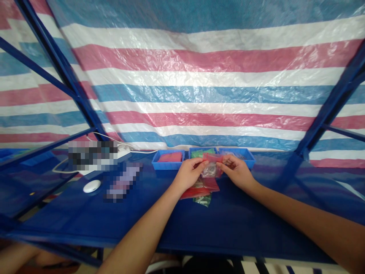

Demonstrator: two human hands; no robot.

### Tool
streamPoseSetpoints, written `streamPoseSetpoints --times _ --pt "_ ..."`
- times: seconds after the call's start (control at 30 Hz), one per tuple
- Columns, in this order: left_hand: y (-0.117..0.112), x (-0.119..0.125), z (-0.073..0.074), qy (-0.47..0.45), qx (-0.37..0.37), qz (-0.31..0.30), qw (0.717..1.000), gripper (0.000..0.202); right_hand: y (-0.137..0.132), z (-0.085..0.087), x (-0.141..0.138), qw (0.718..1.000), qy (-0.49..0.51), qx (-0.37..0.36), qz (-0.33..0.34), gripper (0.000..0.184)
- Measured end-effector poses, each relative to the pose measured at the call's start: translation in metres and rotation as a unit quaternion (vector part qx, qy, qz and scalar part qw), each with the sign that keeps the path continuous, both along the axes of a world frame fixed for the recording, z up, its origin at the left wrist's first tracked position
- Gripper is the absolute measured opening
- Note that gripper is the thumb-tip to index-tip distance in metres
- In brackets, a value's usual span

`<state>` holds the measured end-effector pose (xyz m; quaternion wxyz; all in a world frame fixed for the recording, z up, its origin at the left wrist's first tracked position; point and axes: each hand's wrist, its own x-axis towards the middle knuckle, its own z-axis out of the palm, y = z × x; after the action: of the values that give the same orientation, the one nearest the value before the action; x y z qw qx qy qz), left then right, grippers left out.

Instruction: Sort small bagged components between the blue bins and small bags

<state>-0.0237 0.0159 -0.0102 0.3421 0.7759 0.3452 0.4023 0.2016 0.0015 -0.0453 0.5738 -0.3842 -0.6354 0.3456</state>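
Observation:
My left hand (pixel 190 173) and my right hand (pixel 236 170) are both closed, pinching the upper corners of a small clear plastic bag (pixel 211 170) with a red band along its top. Something shiny shows inside the bag, too small to make out. Beneath it on the blue tabletop lie a red plastic bag (pixel 209 185) and, nearer me, a green plastic bag (pixel 203 200) with small pale bits in it. Just behind my hands stand three blue bins: the left bin (pixel 167 166) with red bags, the middle bin (pixel 196 150) with green ones, the right bin (pixel 251 158) with clear ones.
On the left of the blue table (pixel 228 228) rest a white rounded case (pixel 91 186), a blurred-out flat object (pixel 125 180) and a white power strip (pixel 98 165) with cables. Blue metal posts (pixel 316 118) frame both sides. A striped plastic sheet (pixel 199 91) hangs behind.

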Motion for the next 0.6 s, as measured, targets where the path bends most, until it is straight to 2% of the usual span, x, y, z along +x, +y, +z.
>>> streamPoseSetpoints --times 0.17,0.23,0.33,0.43,0.53,0.6 --pt "0.004 -0.002 -0.003 -0.023 0.05 0.094 0.994 0.031 0.003 0.001 0.005 0.998 0.029 -0.013 -0.059 0.039" --pt "0.002 -0.001 -0.002 -0.02 0.071 0.105 0.992 0.029 0.002 0.0 0.006 0.996 0.032 -0.011 -0.079 0.041" --pt "-0.006 0.004 0.001 -0.01 0.054 0.051 0.997 0.033 -0.001 -0.001 0.003 0.998 0.006 -0.001 -0.062 0.038" --pt "-0.014 0.009 0.004 0.004 0.034 -0.015 0.999 0.039 -0.009 0.002 0.0 0.999 -0.031 0.008 -0.006 0.032" --pt "-0.018 0.01 0.007 0.025 0.043 -0.028 0.998 0.038 -0.018 0.006 -0.001 0.995 -0.071 0.014 0.064 0.03" --pt "-0.017 0.008 0.008 0.032 0.05 -0.021 0.998 0.036 -0.02 0.008 -0.001 0.993 -0.075 0.011 0.086 0.032"
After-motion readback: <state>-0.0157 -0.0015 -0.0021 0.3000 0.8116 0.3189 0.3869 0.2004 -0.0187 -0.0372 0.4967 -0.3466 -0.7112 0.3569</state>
